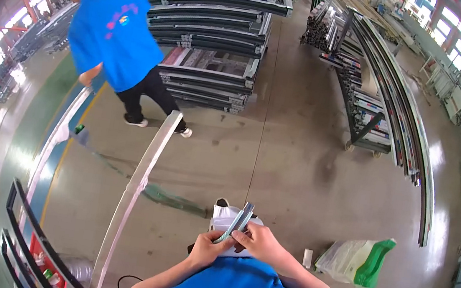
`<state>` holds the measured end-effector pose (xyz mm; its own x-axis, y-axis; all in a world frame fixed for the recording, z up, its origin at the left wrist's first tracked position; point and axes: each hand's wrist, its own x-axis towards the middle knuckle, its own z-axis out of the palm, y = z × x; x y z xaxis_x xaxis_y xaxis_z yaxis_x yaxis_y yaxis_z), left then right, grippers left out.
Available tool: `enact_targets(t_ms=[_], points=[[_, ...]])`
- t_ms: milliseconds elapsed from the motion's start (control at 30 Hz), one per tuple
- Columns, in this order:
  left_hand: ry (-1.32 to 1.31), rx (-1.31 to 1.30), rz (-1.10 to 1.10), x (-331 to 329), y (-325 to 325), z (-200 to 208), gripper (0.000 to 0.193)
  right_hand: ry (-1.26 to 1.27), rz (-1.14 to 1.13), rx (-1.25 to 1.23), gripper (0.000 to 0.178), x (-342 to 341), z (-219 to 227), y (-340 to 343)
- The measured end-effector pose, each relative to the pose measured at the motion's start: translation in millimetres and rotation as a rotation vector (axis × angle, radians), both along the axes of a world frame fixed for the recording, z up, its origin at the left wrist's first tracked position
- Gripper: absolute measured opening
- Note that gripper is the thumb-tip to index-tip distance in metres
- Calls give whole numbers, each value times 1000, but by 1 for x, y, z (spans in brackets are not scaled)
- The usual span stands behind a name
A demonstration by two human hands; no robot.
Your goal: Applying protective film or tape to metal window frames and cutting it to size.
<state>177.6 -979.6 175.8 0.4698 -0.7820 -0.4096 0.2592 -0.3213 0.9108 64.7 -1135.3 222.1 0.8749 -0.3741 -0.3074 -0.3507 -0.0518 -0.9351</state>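
Close in front of my body, both hands hold a short grey metal channel piece that slants up and to the right. My left hand grips its lower end, where a ribbed, shiny part shows. The fingers of my right hand are closed on its side, near the middle. Most of its lower end is hidden by my fingers. Directly behind the piece is a white object that I cannot make out fully.
To the left rise two long pale beams. Black bars and a red box are at lower left. A person in blue walks near stacked frames. A profile rack and a green-and-clear bag are on the right.
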Motion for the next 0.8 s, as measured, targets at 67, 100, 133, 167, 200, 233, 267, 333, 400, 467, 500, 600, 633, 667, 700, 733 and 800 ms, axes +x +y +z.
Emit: enact_targets(t_ms=[67,100,133,167,200,233,267,333,400,467,500,600,633,667,700,733,800], points=[[-37,10,78,43,-43,1,26,46,32,-157,26,38,14,-40],[4,-9,108,66,-67,5,26,-22,-62,-141,25,54,7,-61],[47,-26,141,89,-88,8,26,-89,-152,-124,25,69,1,-83],[18,-6,145,112,-107,9,26,-119,-206,-139,22,85,7,-106],[25,-1,139,133,-124,14,26,-134,-292,-73,21,97,5,-130],[29,-27,151,153,-140,21,24,-145,-326,-206,21,109,1,-158],[33,-52,161,172,-155,26,23,-153,-360,-336,22,121,-7,-184],[57,-21,218,202,-175,32,22,-116,-481,-280,19,144,-27,-232],[-35,55,244,234,-191,30,24,-34,-526,-248,19,177,-30,-274],[-10,119,270,264,-207,21,22,141,-466,-361,22,211,-50,-321],[-20,93,356,279,-216,16,21,126,-445,-426,22,229,-67,-346],[-27,85,549,319,-245,4,18,279,-386,-332,25,298,-101,-416],[-30,89,652,331,-256,1,17,342,-356,-279,26,326,-115,-442],[-25,109,662,341,-269,-2,17,404,-324,-223,28,355,-136,-471],[-20,117,767,351,-283,-5,17,402,-300,-271,31,380,-170,-502],[-17,127,876,362,-294,-9,16,399,-271,-317,35,406,-206,-531],[1,204,914,381,-310,-19,18,348,-367,-146,32,464,-248,-577]])
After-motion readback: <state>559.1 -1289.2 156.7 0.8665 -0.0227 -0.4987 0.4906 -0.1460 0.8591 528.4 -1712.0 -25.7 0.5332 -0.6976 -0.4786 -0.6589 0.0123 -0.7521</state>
